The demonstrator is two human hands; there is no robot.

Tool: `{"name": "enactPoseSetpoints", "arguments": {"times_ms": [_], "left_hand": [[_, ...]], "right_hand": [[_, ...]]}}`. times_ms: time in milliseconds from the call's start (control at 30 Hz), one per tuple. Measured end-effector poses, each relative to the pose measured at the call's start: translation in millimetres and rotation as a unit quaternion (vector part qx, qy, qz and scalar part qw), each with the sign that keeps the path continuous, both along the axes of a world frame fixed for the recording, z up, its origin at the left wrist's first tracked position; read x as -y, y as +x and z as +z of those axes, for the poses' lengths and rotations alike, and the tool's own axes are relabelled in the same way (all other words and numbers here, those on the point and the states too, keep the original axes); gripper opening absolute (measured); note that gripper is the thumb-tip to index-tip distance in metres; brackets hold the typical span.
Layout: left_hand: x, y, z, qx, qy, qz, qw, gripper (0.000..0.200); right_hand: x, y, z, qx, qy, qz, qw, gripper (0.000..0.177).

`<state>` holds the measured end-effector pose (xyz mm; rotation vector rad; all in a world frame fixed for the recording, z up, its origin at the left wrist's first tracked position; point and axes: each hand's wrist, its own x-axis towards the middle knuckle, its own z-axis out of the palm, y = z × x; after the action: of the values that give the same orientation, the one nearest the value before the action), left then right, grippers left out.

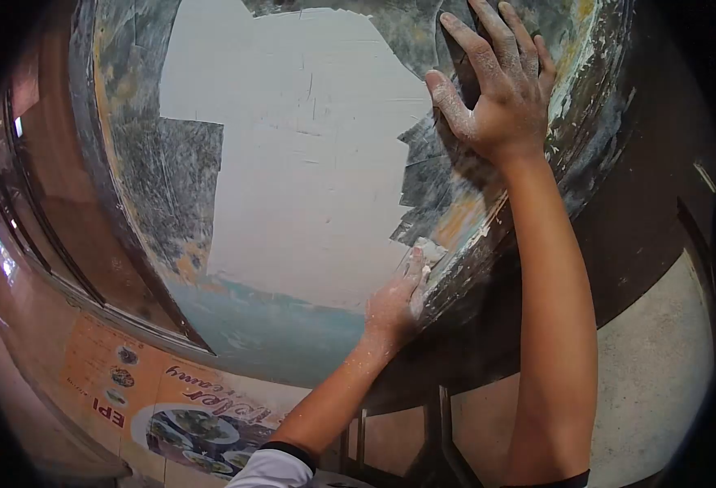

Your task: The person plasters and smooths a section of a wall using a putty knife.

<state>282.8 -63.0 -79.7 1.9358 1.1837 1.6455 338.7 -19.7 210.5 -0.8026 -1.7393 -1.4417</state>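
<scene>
A broad, flat white sheet [309,171], which looks like rolled dough, lies on a dark, powder-dusted board [179,191]. Its edges are cut straight in places and jagged on the right, and fine lines mark its surface. My right hand [500,89] is spread flat on the board, right of the sheet's upper corner, white powder on its fingers. Lower down, at the sheet's bottom right edge, my left hand [394,297] has its fingers closed against a crumpled white scrap [431,250]. Part of that grip is hidden.
White crumbs cling along the board's worn right rim [569,154]. A printed orange banner with food pictures [102,366] lies at lower left. Dark metal legs [447,431] stand below the board, above a pale floor [659,366]. Brown panels [73,163] are at the left.
</scene>
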Motion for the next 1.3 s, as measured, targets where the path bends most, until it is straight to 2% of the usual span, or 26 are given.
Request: {"name": "enactPoseSetpoints", "arguments": {"times_ms": [67,133,233,333,467,533,600,700,833,967,1100,1200,1233,1300], "left_hand": [[1.8,-1.3,-1.1,0.011,0.016,0.004,1.000,0.052],[2.0,-4.6,4.6,-0.023,0.010,0.010,1.000,0.055],[2.3,-14.7,-16.1,-0.030,-0.031,0.014,0.999,0.056],[3.5,-29.2,-22.8,-0.033,-0.027,0.039,0.998,0.056],[-6.9,-31.9,-6.3,0.026,0.031,0.034,0.999,0.053],[-1.9,-35.0,5.5,0.013,0.000,0.029,0.999,0.054],[-3.2,-35.9,-0.7,0.018,0.035,0.031,0.999,0.059],[0.2,-37.6,-7.5,0.040,0.016,0.024,0.999,0.057],[-3.5,-36.0,10.7,0.060,-0.002,0.002,0.998,0.054],[-4.0,-36.8,1.7,0.059,0.027,0.006,0.998,0.053],[-0.2,-41.1,25.5,0.024,-0.011,0.003,1.000,0.057],[0.2,-42.5,30.0,0.032,0.008,-0.004,0.999,0.057],[-7.0,-39.8,17.0,0.057,0.066,-0.001,0.996,0.057],[-7.1,-40.9,10.9,0.035,0.043,-0.001,0.998,0.057]], "right_hand": [[0.1,-0.3,-2.8,0.003,0.003,0.004,1.000,0.063],[0.2,0.2,-1.1,0.002,0.003,0.000,1.000,0.063],[-1.4,2.5,-1.1,0.010,0.013,-0.004,1.000,0.063],[0.6,-0.1,0.3,0.003,0.008,0.002,1.000,0.062],[-5.5,3.2,-0.9,0.006,0.014,0.004,1.000,0.062],[-5.2,3.6,-1.1,0.015,0.031,0.005,0.999,0.061],[1.0,0.1,-0.2,0.002,0.003,0.005,1.000,0.060],[0.3,0.0,-0.7,-0.001,0.002,0.007,1.000,0.060],[2.5,-1.5,0.0,-0.004,-0.010,0.000,1.000,0.062],[0.6,0.2,-0.5,0.000,-0.002,0.005,1.000,0.062],[1.6,-0.8,-0.9,-0.002,-0.003,-0.002,1.000,0.061],[1.9,-0.9,-1.3,-0.005,-0.001,-0.004,1.000,0.061],[1.8,-0.2,-0.9,-0.002,-0.001,-0.002,1.000,0.061],[1.6,0.4,0.0,0.001,0.002,-0.002,1.000,0.061]]}}
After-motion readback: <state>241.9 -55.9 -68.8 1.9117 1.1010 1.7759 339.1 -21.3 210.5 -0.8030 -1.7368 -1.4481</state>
